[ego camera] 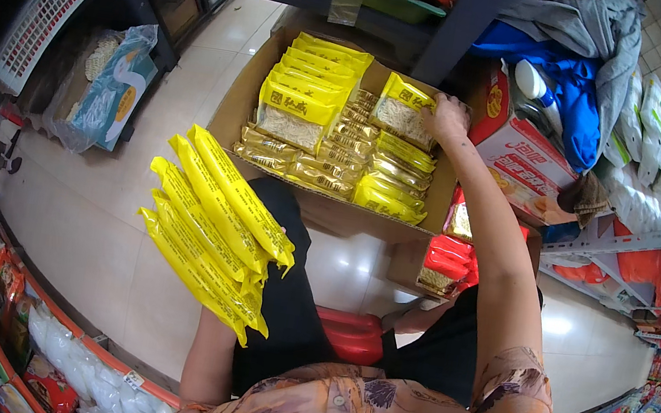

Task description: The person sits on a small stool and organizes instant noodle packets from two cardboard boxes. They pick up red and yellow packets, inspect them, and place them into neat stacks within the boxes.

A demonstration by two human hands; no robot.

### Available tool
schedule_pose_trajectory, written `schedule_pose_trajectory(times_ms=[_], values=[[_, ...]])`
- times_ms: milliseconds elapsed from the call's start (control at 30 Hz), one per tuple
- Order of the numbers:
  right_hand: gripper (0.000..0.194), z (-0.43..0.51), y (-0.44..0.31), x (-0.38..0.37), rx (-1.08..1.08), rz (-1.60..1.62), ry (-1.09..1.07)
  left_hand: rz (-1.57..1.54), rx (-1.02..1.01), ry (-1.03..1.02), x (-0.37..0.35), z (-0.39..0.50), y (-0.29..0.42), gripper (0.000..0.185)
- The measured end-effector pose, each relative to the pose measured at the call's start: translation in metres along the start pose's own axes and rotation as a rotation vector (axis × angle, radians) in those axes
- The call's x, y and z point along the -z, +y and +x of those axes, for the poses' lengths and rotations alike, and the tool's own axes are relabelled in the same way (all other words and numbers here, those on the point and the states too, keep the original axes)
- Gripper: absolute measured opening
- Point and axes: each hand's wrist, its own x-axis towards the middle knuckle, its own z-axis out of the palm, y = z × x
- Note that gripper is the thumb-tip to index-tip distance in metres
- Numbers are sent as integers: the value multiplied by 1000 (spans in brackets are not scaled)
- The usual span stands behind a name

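A fanned stack of yellow plastic food packets (211,220) rests in my left hand (283,230), which the packets almost wholly cover, over my left thigh. Ahead of my knees stands an open cardboard carton (243,92). My right hand (450,118) reaches into its far right corner and grips the edge of a yellow packet with a clear window (408,107), pale dried food showing inside. Along the carton's left side leans a row of similar yellow packets (300,111). Gold-coloured packets (326,173) fill the middle and front, and more yellow ones (390,200) lie at front right.
Right of the carton are a smaller box with red packets (449,258) and a red-and-white printed carton (527,153). A green tray (393,16) sits on a shelf beyond. The red stool (352,336) is beneath me. Stocked shelves (82,342) curve along the lower left.
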Motion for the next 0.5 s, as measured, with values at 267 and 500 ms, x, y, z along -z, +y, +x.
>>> schedule_pose_trajectory(times_ms=[267, 500], values=[[41, -13, -7, 15, 139, -191, -20, 33, 25, -26, 16, 4, 8, 50], [31, -45, -8, 29, 162, 155, -15, 84, 21, 45, 21, -1, 6, 49]])
